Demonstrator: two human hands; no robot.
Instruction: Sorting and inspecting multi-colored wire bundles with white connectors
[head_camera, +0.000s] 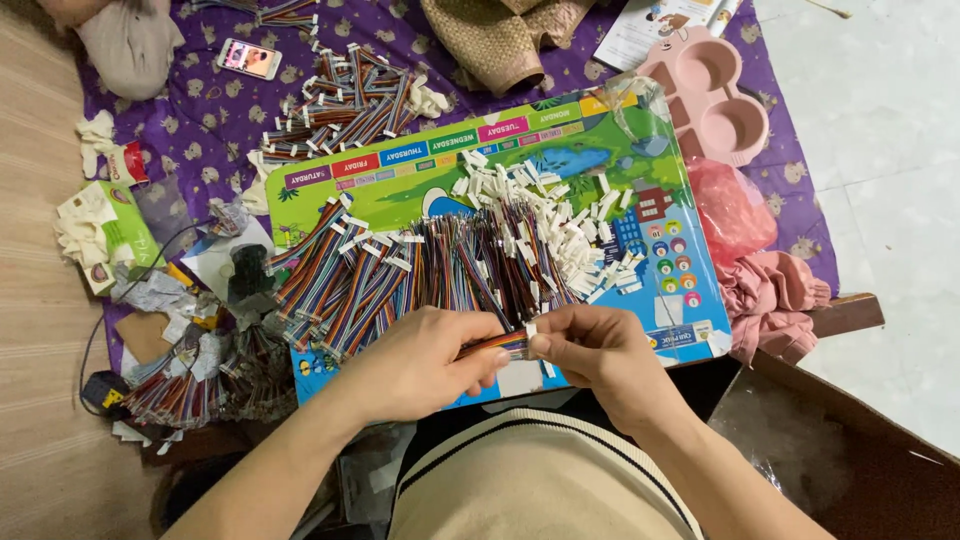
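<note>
Centrally, both hands pinching ribbon cable, board's near edge.

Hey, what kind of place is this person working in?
Probably a home, with piecework done on the floor. A purple cloth is spread over the floor, a child's colourful board serves as the work surface, and a phone and pink tray lie about. Both hands hold a wire bundle.

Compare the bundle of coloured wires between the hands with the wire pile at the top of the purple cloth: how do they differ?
The held wire bundle is small and pinched by the left hand and right hand, which fingers its white connector; the far wire pile is much larger and lies untouched. The held bundle sits over the colourful board; the far pile rests on the purple cloth. Both are multicoloured wires with white connectors.
</note>
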